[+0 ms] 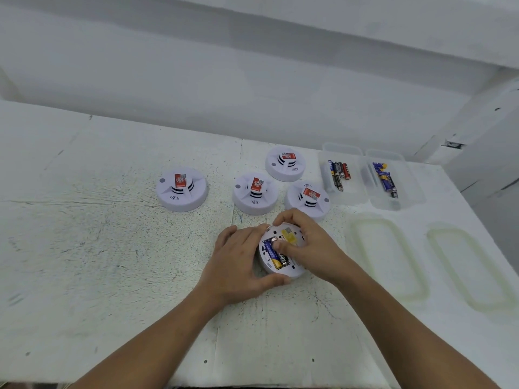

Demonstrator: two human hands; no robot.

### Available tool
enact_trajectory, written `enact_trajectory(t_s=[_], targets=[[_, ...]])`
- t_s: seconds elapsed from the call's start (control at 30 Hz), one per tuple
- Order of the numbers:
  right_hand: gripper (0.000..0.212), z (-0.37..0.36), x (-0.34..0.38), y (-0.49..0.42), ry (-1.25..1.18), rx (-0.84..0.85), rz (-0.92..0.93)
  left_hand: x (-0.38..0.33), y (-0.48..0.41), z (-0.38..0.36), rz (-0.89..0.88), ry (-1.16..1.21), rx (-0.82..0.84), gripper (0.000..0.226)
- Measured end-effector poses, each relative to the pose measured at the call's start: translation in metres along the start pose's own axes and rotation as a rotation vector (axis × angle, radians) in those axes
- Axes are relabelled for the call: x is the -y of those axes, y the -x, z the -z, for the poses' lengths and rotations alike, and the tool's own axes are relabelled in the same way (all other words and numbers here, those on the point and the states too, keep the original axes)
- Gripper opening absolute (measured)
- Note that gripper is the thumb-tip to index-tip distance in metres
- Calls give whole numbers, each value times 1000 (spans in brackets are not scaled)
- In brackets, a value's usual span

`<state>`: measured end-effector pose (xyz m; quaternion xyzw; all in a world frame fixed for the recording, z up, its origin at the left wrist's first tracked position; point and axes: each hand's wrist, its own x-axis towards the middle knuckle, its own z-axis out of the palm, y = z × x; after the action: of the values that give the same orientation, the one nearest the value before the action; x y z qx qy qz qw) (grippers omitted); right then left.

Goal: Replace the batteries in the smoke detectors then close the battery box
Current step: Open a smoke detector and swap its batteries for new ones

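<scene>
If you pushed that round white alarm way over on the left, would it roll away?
Probably not. The leftmost smoke detector sits flat on its wide round base on the table, so it would likely slide rather than roll. Its low, squat shape makes tipping unlikely. It looks like hollow plastic, so probably light and stiff.

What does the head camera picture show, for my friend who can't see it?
Two hands hold an upturned smoke detector on a white table; the right hand presses a blue battery into it while the left hand steadies it. Behind sit four more detectors and two open clear boxes of batteries.
</scene>
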<state>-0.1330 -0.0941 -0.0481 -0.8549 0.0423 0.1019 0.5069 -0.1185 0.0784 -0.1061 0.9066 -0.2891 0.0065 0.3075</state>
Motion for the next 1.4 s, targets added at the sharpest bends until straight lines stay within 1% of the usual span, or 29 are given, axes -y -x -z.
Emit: enact_trajectory(t_s=[0.13, 0.53, 0.83, 1.1, 1.27, 1.33, 1.4], targets=[[40, -2, -1, -3, -45, -55, -84, -1, 0, 1, 8, 7, -5, 100], [35, -12, -2, -8, -19, -154, -105, 0, 0, 1, 13, 36, 1, 100], [33, -15, 1, -11, -41, -184, -138, -1, 1, 1, 4, 63, -13, 94], [34, -12, 6, -13, -27, -151, -189, -2, 1, 2, 1, 85, -10, 98], [37, -5, 9, -12, -38, -51, -253, -1, 1, 1, -5, 78, -8, 99], [39, -3, 12, -13, 2, -21, -274, -1, 1, 2, -9, 75, -7, 101], [35, 0, 16, -14, 70, 20, -280, -1, 1, 2, -19, 79, -5, 100]])
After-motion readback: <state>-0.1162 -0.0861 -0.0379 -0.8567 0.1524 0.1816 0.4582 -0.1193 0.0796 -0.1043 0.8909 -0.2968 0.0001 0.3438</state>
